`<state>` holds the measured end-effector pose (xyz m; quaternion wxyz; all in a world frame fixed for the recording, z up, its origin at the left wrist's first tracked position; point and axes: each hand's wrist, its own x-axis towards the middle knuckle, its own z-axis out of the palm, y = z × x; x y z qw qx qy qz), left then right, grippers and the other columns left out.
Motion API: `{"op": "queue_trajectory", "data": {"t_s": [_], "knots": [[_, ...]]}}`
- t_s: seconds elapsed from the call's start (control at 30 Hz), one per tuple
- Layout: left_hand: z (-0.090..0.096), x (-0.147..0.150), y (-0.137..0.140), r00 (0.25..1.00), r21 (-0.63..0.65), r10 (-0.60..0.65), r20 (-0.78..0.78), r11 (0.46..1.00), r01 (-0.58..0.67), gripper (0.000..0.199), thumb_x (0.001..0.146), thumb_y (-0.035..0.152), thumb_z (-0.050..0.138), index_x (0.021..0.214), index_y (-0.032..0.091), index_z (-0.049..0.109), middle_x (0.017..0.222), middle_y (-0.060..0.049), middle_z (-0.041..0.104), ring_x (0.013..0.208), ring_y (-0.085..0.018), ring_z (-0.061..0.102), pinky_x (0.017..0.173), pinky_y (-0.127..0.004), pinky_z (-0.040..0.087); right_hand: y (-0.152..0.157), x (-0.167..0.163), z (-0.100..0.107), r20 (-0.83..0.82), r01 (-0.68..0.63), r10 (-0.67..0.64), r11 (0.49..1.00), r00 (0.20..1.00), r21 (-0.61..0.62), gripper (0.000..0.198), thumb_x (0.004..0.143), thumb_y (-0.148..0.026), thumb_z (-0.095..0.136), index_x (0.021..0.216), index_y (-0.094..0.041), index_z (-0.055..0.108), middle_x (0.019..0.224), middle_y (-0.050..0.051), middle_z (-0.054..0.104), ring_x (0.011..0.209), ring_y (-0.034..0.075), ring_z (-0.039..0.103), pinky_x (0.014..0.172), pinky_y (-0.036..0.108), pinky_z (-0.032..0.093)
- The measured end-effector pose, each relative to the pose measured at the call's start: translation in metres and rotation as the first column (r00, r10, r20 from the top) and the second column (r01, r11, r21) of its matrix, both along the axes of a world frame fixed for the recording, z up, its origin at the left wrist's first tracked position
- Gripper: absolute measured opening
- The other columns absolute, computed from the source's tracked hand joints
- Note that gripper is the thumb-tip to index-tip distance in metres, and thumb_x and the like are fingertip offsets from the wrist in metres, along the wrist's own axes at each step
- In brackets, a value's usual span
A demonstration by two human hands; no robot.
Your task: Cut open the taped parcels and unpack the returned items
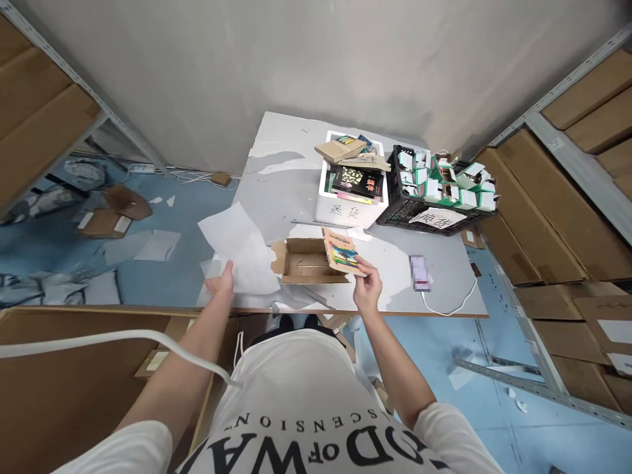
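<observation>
- The book (340, 253) has a tan cover with a bright picture panel on its lower part: a dark shape against bands of yellow, blue and green. The lettering above the panel is too small to read.
- It is held at a tilt over the right end of an open cardboard box (306, 273), its lower corner in the right hand (368, 286), thumb and fingers closed on that edge.
- The box is plain brown, longer than it is deep, its top open towards the wearer. A flap with a cut, curved outline sticks out at its left end.
- The left hand (220, 282) grips a white sheet (237, 247) by its lower edge. The sheet is thin, pale and slightly bowed, spread over the left part of the desk (276, 187), its right edge beside the box flap.
- Behind the box stands a white bin (324, 205) with handwriting on its front and books piled in it. Just right of it is a black crate (397, 214) packed with green-and-white cartons.
- A phone (421, 273) lies further right, joined to a white cable (451, 312).
</observation>
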<state>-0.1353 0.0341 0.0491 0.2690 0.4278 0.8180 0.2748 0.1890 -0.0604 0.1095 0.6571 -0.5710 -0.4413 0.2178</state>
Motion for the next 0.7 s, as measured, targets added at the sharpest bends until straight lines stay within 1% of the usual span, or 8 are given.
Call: {"op": "queue_trajectory", "data": {"t_s": [0.07,0.13,0.17,0.2,0.27,0.33,0.53,0.7], "knots": [[0.017,0.024,-0.015,0.984,0.082,0.175,0.020,0.981,-0.176,0.090,0.081,0.061,0.046,0.146,0.006,0.018,0.141,-0.027,0.041,0.137,-0.037,0.033,0.109,-0.058,0.029,-0.004,-0.006,-0.005,0.094,-0.010,0.008,1.000,0.996,0.024,0.011,0.085,-0.035,0.055,0.085,-0.024,0.058,0.110,0.009,0.069,0.113,0.022,0.062,0.100,0.049,0.046],[0.039,0.052,-0.036,0.976,0.226,-0.043,0.213,0.974,-0.006,0.088,0.078,0.064,0.051,0.145,0.013,0.027,0.144,-0.022,0.040,0.137,-0.032,0.035,0.109,-0.048,0.034,-0.008,-0.012,-0.010,0.164,-0.034,0.030,0.999,0.986,0.022,0.010,0.085,-0.033,0.054,0.086,-0.025,0.061,0.113,0.010,0.068,0.113,0.022,0.061,0.101,0.050,0.045],[0.051,0.067,-0.047,0.893,0.274,-0.230,0.386,0.953,0.128,0.083,0.075,0.067,0.053,0.139,0.016,0.037,0.140,-0.020,0.046,0.131,-0.031,0.044,0.105,-0.046,0.040,-0.010,-0.015,-0.012,0.193,-0.050,0.046,0.999,0.980,0.015,0.010,0.085,-0.032,0.054,0.085,-0.026,0.062,0.114,0.010,0.068,0.113,0.023,0.062,0.102,0.050,0.046],[0.063,0.081,-0.058,0.715,0.283,-0.398,0.574,0.916,0.283,0.080,0.073,0.068,0.056,0.133,0.017,0.046,0.134,-0.019,0.053,0.123,-0.031,0.052,0.098,-0.045,0.047,-0.011,-0.018,-0.014,0.222,-0.073,0.070,0.997,0.972,0.006,0.010,0.085,-0.031,0.054,0.085,-0.026,0.063,0.115,0.009,0.068,0.112,0.023,0.062,0.101,0.050,0.047],[0.083,0.104,-0.072,0.412,0.265,-0.419,0.810,0.886,0.380,0.074,0.070,0.066,0.061,0.125,0.017,0.054,0.120,-0.016,0.063,0.104,-0.028,0.064,0.085,-0.043,0.055,-0.015,-0.023,-0.016,0.281,-0.140,0.139,0.990,0.950,-0.019,0.012,0.084,-0.030,0.054,0.085,-0.027,0.066,0.116,0.009,0.068,0.111,0.023,0.063,0.098,0.047,0.050],[0.095,0.116,-0.078,0.317,0.235,-0.354,0.880,0.904,0.358,0.059,0.070,0.057,0.068,0.114,0.017,0.061,0.112,-0.012,0.067,0.093,-0.022,0.067,0.079,-0.036,0.057,-0.018,-0.026,-0.015,0.320,-0.222,0.226,0.974,0.920,-0.049,0.014,0.083,-0.029,0.055,0.088,-0.028,0.068,0.118,0.008,0.067,0.112,0.023,0.062,0.096,0.045,0.052],[0.092,0.106,-0.074,0.321,0.197,-0.310,0.895,0.920,0.338,0.051,0.067,0.046,0.075,0.108,0.017,0.066,0.103,-0.007,0.070,0.085,-0.016,0.067,0.075,-0.027,0.057,-0.010,-0.018,0.015,0.004,-0.304,0.306,0.947,0.952,-0.106,0.042,0.081,-0.046,0.057,0.117,-0.026,0.062,0.139,0.010,0.050,0.114,0.026,0.060,0.092,0.043,0.053],[0.083,0.106,-0.078,0.320,0.184,-0.342,0.883,0.881,0.436,0.051,0.067,0.047,0.076,0.106,0.016,0.068,0.101,-0.008,0.072,0.085,-0.018,0.067,0.075,-0.029,0.057,0.020,0.000,0.045,-0.296,-0.341,0.266,0.908,0.918,-0.243,0.058,0.078,-0.054,0.062,0.126,-0.025,0.050,0.089,0.003,0.069,0.072,0.017,0.065,0.063,0.029,0.055]]}}
